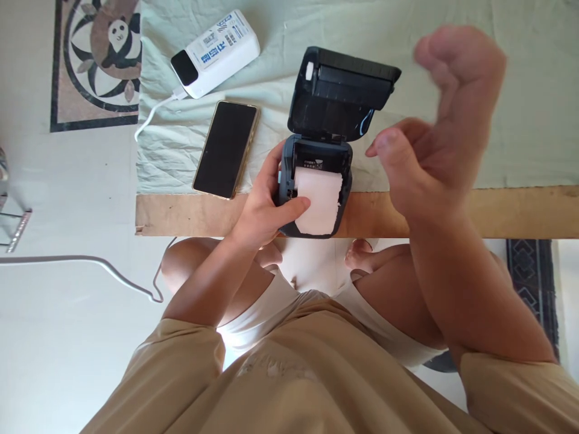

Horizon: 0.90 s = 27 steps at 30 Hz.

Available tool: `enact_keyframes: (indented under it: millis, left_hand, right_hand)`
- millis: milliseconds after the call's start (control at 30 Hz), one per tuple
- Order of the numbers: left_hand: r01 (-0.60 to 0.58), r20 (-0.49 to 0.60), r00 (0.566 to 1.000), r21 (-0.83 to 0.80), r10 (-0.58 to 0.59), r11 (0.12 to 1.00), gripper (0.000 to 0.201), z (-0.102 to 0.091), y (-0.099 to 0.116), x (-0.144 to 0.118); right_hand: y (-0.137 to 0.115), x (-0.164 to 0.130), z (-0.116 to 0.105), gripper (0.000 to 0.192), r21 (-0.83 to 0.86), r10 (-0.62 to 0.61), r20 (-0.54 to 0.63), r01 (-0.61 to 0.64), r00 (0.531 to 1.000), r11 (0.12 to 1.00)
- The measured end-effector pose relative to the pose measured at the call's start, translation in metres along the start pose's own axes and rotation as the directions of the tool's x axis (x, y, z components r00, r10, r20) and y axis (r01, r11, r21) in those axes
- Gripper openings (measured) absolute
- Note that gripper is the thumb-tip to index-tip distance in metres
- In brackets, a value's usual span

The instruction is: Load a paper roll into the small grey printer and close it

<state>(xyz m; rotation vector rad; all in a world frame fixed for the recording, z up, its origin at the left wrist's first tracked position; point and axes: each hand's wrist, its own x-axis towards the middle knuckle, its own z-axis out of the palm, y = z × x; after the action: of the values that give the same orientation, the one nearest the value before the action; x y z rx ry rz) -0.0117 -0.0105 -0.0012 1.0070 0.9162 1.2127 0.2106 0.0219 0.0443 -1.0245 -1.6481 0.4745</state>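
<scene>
Clamping the rounded black-and-grey plastic printer (316, 158) over the brown wooden table edge (194, 215), the left hand (266, 211) rests its thumb on the white paper strip (321, 202), presumably steadying both, while the empty right hand (434, 163), thumb and fingers apart, hovers beside the raised black lid (339, 96).

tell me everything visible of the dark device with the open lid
The device looks like dark plastic, compact with rounded corners. Its lid stands open, showing a white part and a blue strand. Pale paper lies inside. The left hand grips its left side at the wooden edge, thumb on the paper.
</scene>
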Motion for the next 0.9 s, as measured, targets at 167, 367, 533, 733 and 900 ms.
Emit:
enact_keyframes:
  millis: [167,367,533,733,900]
  left_hand:
    - [-0.064,0.065,0.996,0.063,0.060,0.996,0.084,-0.012,-0.014,0.006]
    - [-0.136,0.188,0.974,0.038,0.127,0.990,0.117,-0.034,-0.041,0.022]
    - [-0.045,0.047,0.998,-0.037,0.046,0.998,0.093,-0.014,-0.022,0.011]
    - [-0.071,0.020,0.997,-0.015,0.071,0.997,0.066,0.002,-0.008,0.001]
    - [-0.026,0.005,1.000,-0.047,0.026,0.999,0.059,0.001,-0.002,0.001]
  right_hand:
    - [0.011,0.000,0.002,0.018,0.070,-0.072,0.091,0.066,0.993,0.995]
    - [0.007,-0.004,-0.004,0.012,0.058,-0.014,0.375,-0.009,0.927,0.998]
    - [0.010,-0.008,-0.001,0.033,0.107,0.112,0.463,-0.181,0.879,0.978]
    - [0.016,-0.012,0.006,0.084,0.145,0.298,0.640,-0.493,0.708,0.858]
    - [0.013,-0.011,0.009,0.087,0.089,0.310,0.624,-0.460,0.718,0.884]
